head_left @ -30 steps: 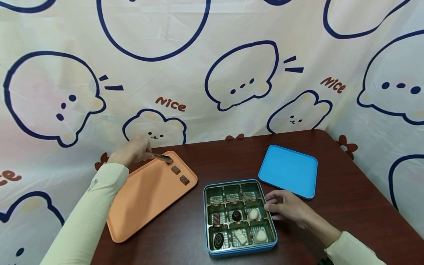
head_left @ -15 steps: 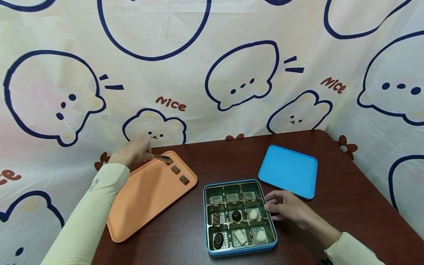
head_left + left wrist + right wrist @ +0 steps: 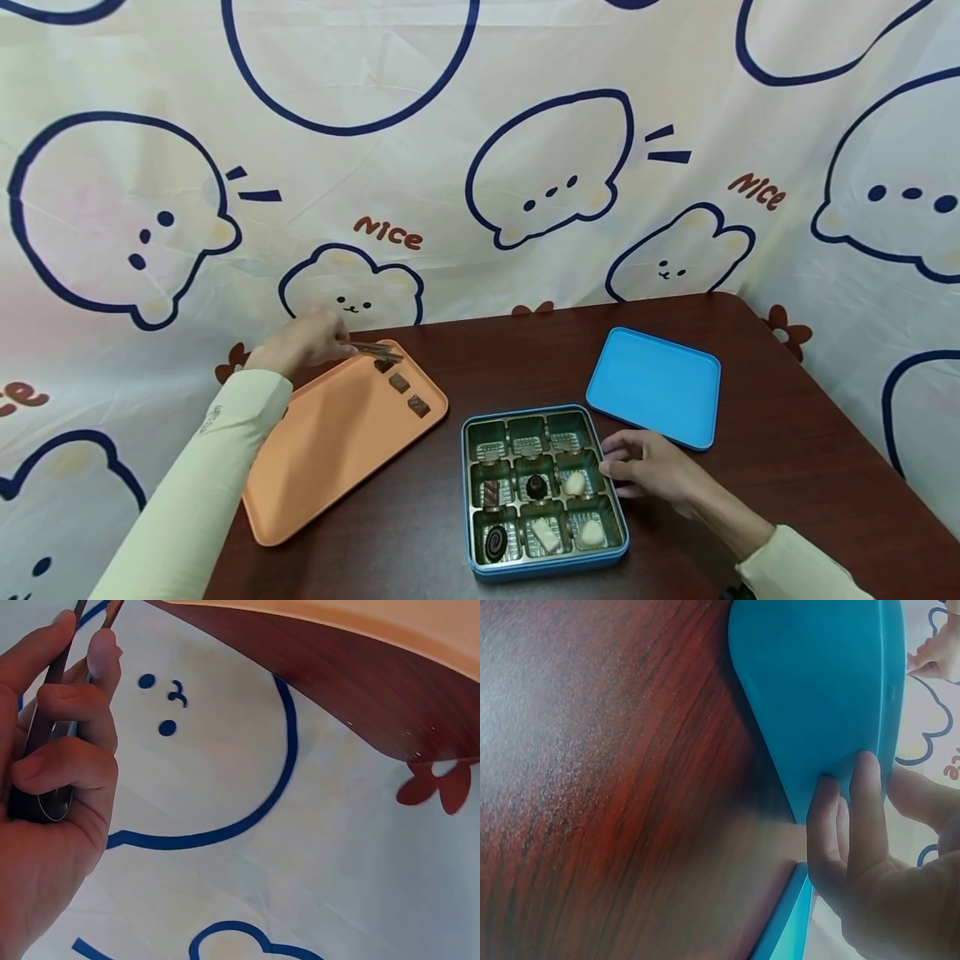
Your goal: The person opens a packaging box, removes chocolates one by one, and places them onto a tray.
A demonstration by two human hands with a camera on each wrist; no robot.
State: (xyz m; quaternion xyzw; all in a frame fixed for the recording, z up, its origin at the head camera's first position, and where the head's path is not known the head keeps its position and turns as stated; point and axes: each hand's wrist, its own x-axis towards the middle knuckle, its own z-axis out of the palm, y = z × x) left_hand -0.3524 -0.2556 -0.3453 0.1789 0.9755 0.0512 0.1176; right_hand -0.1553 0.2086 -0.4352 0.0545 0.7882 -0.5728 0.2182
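Note:
Small metal tongs [image 3: 367,348] are gripped in my left hand [image 3: 303,343], over the far end of an orange tray [image 3: 330,450]. Their tips sit just above a brown chocolate [image 3: 383,366]; I cannot tell whether they touch it. Two similar brown chocolates, a middle one [image 3: 399,383] and a near one [image 3: 418,406], lie in line with it. My right hand [image 3: 660,471] rests against the right side of a blue tin [image 3: 547,568], fairly straight fingers [image 3: 868,814] on its wall and thumb at the rim. Dark and white chocolates sit in its gold divided insert [image 3: 527,448].
Behind the tin and to the right lies a blue lid or tray [image 3: 654,387]. Everything stands on a dark wooden table [image 3: 772,450]. A printed cloth [image 3: 555,175] hangs right behind the table's far edge.
The tongs' tips have shifted slightly up and right, and more of the farthest brown chocolate shows beneath them. My right hand and the tin have not moved.

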